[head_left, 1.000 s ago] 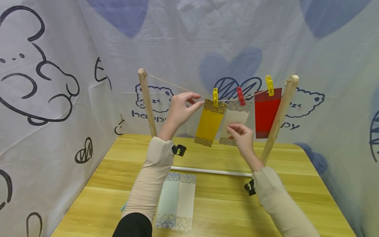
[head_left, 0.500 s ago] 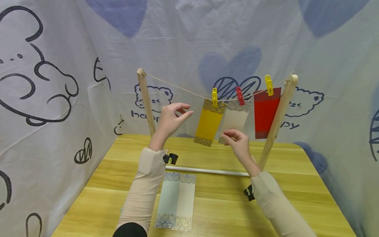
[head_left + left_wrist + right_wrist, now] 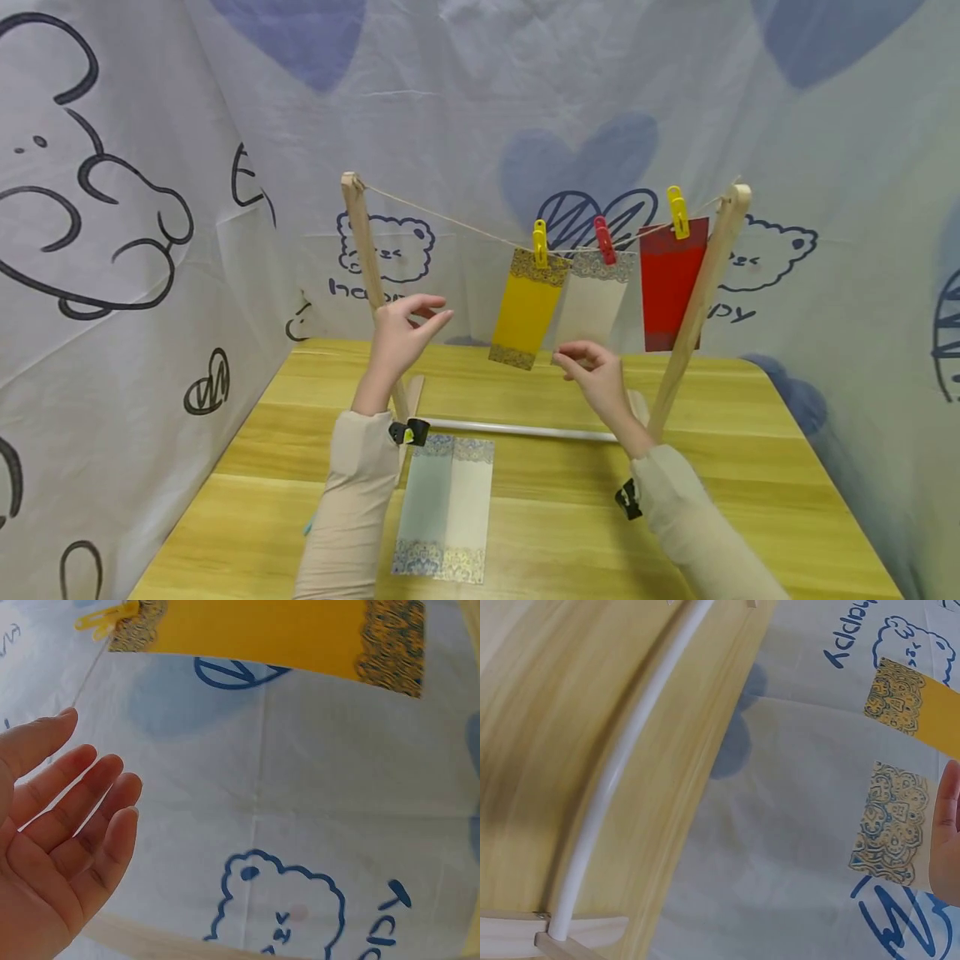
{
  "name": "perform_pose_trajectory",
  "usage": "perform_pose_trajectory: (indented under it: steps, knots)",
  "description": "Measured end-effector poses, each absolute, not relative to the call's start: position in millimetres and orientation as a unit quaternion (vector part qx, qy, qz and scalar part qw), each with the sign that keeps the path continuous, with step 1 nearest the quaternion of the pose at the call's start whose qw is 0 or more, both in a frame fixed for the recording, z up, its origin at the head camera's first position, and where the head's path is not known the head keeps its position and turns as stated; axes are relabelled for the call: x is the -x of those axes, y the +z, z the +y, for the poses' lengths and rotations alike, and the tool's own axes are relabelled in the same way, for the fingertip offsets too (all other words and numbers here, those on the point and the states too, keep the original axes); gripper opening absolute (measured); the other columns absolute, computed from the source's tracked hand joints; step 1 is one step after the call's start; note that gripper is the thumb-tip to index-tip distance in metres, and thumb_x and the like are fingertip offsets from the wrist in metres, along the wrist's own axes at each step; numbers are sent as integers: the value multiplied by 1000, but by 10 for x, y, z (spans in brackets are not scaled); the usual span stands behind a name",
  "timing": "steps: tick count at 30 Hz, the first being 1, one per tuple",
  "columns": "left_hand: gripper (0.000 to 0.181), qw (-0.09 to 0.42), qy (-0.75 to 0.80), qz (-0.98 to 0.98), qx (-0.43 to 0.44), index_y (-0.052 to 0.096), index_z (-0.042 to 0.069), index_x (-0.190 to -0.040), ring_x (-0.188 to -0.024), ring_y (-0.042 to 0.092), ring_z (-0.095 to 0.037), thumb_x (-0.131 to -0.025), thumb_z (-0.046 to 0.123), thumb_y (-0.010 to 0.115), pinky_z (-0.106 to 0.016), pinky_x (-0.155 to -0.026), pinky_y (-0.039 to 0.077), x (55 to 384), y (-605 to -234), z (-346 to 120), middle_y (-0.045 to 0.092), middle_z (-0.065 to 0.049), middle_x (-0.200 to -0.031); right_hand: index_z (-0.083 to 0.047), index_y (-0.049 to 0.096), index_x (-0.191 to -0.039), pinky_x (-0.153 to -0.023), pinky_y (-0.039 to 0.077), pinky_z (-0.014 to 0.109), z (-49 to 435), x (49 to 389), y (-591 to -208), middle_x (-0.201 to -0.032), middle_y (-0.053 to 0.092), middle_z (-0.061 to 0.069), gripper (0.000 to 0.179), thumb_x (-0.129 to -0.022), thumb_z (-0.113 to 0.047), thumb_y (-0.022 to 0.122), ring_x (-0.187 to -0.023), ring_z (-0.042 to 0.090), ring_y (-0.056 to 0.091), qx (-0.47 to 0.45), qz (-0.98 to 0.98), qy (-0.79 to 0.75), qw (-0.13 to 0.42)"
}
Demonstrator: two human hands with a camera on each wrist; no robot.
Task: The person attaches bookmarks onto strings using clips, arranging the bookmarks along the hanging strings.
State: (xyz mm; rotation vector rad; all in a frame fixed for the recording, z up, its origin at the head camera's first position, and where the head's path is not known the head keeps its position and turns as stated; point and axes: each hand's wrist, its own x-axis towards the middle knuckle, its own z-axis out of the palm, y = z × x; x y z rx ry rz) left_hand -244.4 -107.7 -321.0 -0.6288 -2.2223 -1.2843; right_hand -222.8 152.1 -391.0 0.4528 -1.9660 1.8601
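A string (image 3: 442, 218) carries three patterned paper cards: a yellow one (image 3: 527, 308), a cream one (image 3: 592, 300) and a red one (image 3: 671, 287). A yellow clothespin (image 3: 540, 244) holds the yellow card, a red clothespin (image 3: 604, 240) the cream one, another yellow clothespin (image 3: 678, 212) the red one. Left of the yellow card, my left hand (image 3: 405, 342) hovers with relaxed fingers; the left wrist view shows nothing in it. My right hand (image 3: 597, 379) is in front of the cream card's lower end, thumb near the fingertips, nothing visible between them.
Two wooden posts, left (image 3: 365, 242) and right (image 3: 693, 317), bear the string, with a white rod (image 3: 517, 430) low between them. A blue-grey card (image 3: 427, 508) and a cream-white card (image 3: 470, 508) lie side by side on the wooden table (image 3: 570, 517). Printed cloth (image 3: 465, 108) hangs behind.
My left hand has moved away from the string beside the yellow card, down and to the left. My right hand has dropped slightly and shifted a little left. The cards stay pegged.
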Motion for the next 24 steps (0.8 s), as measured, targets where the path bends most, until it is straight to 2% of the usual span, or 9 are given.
perform_pose_trajectory:
  steps: [3, 6, 13, 20, 24]
  knots:
    - [19, 235, -480, -816, 220, 66, -3, -95, -76, 60, -23, -81, 10, 66, -32, -63, 51, 2413, -3270, -1130, 65, -15, -92, 19, 58, -89, -56, 51, 24, 1518, 2222, -3937, -89, 57, 35, 12, -79, 12, 60, -68, 13, 61, -165, -698, 666, 203]
    - [19, 229, -485, -818, 209, 66, -2, -96, -77, 59, -22, -81, 11, 66, -31, -63, 50, 2377, -3330, -1180, 65, -14, -94, 19, 58, -89, -55, 51, 28, 1514, 2216, -3971, -89, 56, 36, 13, -79, 12, 60, -68, 8, 59, -169, -695, 667, 210]
    - [21, 220, -487, -824, 188, 66, -1, -96, -76, 59, -22, -80, 12, 67, -24, -61, 48, 2318, -3488, -1267, 65, -14, -92, 19, 59, -89, -55, 52, 31, 1515, 2195, -4052, -88, 57, 33, 13, -79, 10, 60, -68, 8, 57, -162, -702, 659, 214]
    - [20, 223, -492, -824, 170, 66, -2, -95, -73, 58, -21, -80, 11, 68, -21, -57, 47, 2228, -3656, -1344, 65, -12, -86, 19, 58, -88, -55, 52, 33, 1481, 2172, -4153, -84, 61, 22, 12, -79, 10, 60, -68, 9, 57, -154, -705, 661, 207]
    - [19, 223, -496, -823, 163, 66, -2, -94, -71, 59, -21, -80, 10, 67, -22, -57, 48, 2190, -3760, -1390, 65, -13, -85, 18, 59, -87, -54, 52, 34, 1457, 2153, -4215, -84, 60, 26, 11, -79, 11, 60, -68, 9, 57, -156, -706, 659, 205]
